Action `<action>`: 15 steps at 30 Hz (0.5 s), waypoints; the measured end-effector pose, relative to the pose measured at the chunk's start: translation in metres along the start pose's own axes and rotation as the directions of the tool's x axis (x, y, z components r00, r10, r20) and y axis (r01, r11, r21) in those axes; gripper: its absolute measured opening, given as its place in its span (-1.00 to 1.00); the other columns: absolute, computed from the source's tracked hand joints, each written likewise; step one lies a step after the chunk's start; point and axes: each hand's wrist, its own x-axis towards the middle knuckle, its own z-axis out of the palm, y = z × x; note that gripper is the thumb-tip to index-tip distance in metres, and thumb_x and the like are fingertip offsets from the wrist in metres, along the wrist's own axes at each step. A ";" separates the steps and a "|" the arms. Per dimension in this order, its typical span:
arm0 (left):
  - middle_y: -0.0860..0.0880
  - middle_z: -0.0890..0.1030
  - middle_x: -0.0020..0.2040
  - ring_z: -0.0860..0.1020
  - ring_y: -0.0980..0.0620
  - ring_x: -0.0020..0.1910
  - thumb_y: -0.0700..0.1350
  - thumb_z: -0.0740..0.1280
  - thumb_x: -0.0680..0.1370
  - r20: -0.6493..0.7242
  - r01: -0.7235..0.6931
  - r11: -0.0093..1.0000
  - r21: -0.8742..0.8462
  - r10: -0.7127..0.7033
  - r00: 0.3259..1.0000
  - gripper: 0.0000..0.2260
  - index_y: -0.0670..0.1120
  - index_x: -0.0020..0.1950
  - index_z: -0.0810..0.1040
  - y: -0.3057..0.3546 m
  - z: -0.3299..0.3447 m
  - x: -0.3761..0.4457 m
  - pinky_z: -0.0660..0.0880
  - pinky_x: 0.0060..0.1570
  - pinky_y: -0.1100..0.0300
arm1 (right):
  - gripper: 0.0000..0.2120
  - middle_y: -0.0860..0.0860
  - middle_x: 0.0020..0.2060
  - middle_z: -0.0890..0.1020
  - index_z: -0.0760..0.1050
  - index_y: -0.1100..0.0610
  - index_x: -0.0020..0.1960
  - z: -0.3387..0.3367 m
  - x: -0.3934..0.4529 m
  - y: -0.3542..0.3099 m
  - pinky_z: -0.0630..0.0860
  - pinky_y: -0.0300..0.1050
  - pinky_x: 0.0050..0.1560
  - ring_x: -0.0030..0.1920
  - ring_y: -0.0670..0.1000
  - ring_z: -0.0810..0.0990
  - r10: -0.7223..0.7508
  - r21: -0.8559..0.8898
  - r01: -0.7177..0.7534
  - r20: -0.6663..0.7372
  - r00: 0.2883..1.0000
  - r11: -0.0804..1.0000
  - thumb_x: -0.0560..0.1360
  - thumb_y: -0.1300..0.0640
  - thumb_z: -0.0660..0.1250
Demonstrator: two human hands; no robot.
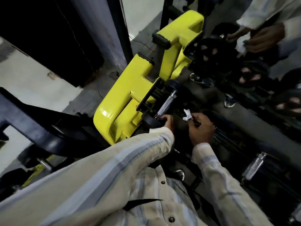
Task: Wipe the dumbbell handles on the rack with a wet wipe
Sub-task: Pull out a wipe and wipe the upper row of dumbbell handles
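the dumbbell lies on the dark rack, wedged close against the glossy yellow frame on its left, so there is little room on that side; to the right of the handle a narrow dark gap stays free. the handle is a knurled, shiny metal cylinder between round black ends. my left hand curls round the near end of the handle, wrist bent down from a striped sleeve. my right hand hovers just beside it, fingers pinching a crumpled white wipe that is near the handle but not touching. further up, another person's hands hold a white wipe over other dumbbells.
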 end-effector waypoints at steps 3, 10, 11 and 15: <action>-0.47 0.46 0.01 0.48 -0.39 -0.09 -0.23 0.04 0.71 -0.065 -0.100 0.994 0.050 0.103 0.993 -0.69 -0.29 0.34 0.48 -0.001 -0.012 -0.003 0.48 -0.13 -0.08 | -0.89 -0.01 -0.14 0.70 0.65 0.06 -0.02 -0.013 -0.009 0.005 0.61 -0.02 0.00 -0.12 -0.01 0.69 0.027 0.104 -0.033 0.059 0.998 0.994 0.46 0.18 0.49; -0.12 0.41 0.50 0.36 -0.22 0.49 -0.16 0.04 0.74 -0.214 -0.271 0.948 -0.169 0.233 0.949 -0.64 -0.13 0.51 0.39 -0.040 -0.026 -0.022 0.47 0.33 -0.07 | -0.82 0.05 -0.07 0.74 0.68 0.14 0.07 -0.021 -0.010 0.007 0.62 0.04 0.11 -0.02 0.05 0.71 0.177 0.420 -0.249 0.203 0.963 0.873 0.47 0.24 0.51; -0.07 0.38 0.52 0.30 -0.19 0.53 -0.14 0.04 0.74 -0.227 -0.316 0.944 -0.098 0.288 0.930 -0.64 -0.09 0.53 0.36 -0.043 -0.020 -0.025 0.42 0.38 -0.07 | -0.80 0.09 -0.03 0.74 0.68 0.17 0.10 -0.018 -0.010 0.007 0.60 0.04 0.17 0.03 0.08 0.70 0.232 0.484 -0.322 0.238 0.943 0.813 0.48 0.25 0.50; 0.10 0.56 0.34 0.33 -0.13 0.45 -0.09 0.10 0.72 -0.242 -0.414 0.909 0.048 0.413 0.878 -0.71 0.06 0.35 0.54 -0.052 -0.006 -0.026 0.35 0.30 0.06 | -0.80 0.20 0.02 0.71 0.66 0.21 0.11 -0.003 -0.006 -0.002 0.57 0.07 0.18 0.01 0.12 0.66 0.397 0.608 -0.542 0.370 0.840 0.580 0.50 0.34 0.42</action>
